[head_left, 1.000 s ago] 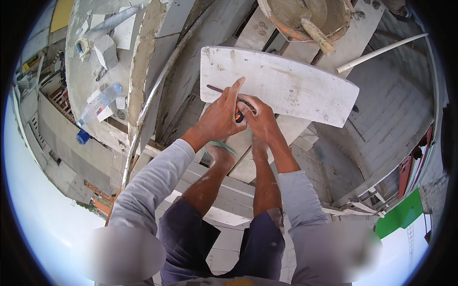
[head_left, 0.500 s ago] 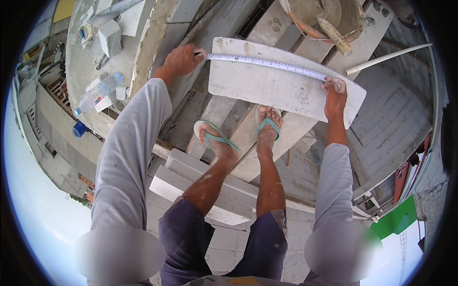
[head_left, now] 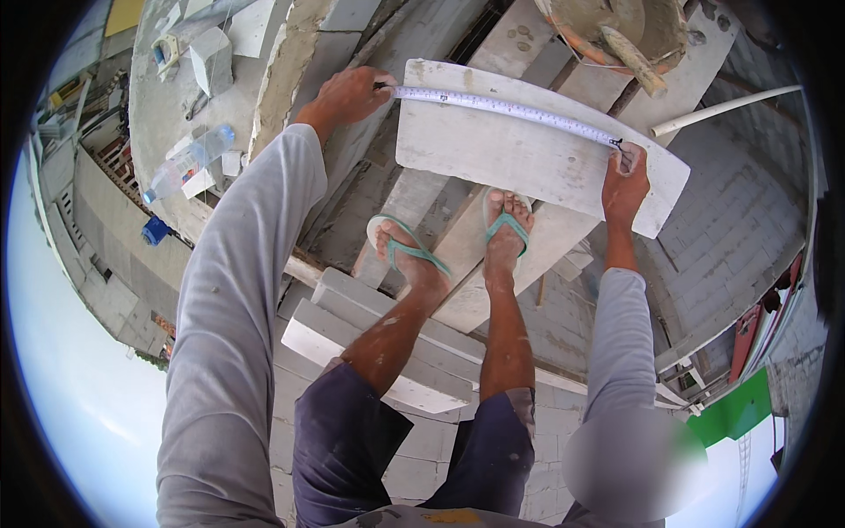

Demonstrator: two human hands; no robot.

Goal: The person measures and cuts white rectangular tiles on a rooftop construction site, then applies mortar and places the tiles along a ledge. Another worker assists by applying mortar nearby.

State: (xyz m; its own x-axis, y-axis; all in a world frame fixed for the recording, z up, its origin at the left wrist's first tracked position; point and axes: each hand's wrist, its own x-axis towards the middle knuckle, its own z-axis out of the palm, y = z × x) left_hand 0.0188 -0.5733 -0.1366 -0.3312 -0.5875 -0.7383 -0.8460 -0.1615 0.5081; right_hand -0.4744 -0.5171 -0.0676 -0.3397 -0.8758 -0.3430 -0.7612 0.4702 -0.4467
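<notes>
A white measuring tape (head_left: 506, 107) is stretched across the upper face of a long pale grey block (head_left: 493, 145). My left hand (head_left: 350, 97) pinches the tape's left end just past the block's left edge. A small dark piece shows at those fingertips. My right hand (head_left: 626, 180) is closed on the tape's other end, over the right part of the block, with a dark bit beside the thumb. The block lies on planks (head_left: 550, 238) ahead of my feet. What my curled fingers cover is hidden.
At the far right stands a mortar bucket (head_left: 563, 26) with a wooden-handled tool (head_left: 635, 62). A pale pipe (head_left: 726, 110) lies beyond the block. On the left ledge are a plastic bottle (head_left: 189, 163) and a handsaw (head_left: 165, 55). Cut blocks (head_left: 374, 352) lie near my legs.
The view has shifted slightly, so the whole scene sits a little differently. My right fingers have moved a little at the tape's end, where a dark bit now shows. Both hands still hold the tape.
</notes>
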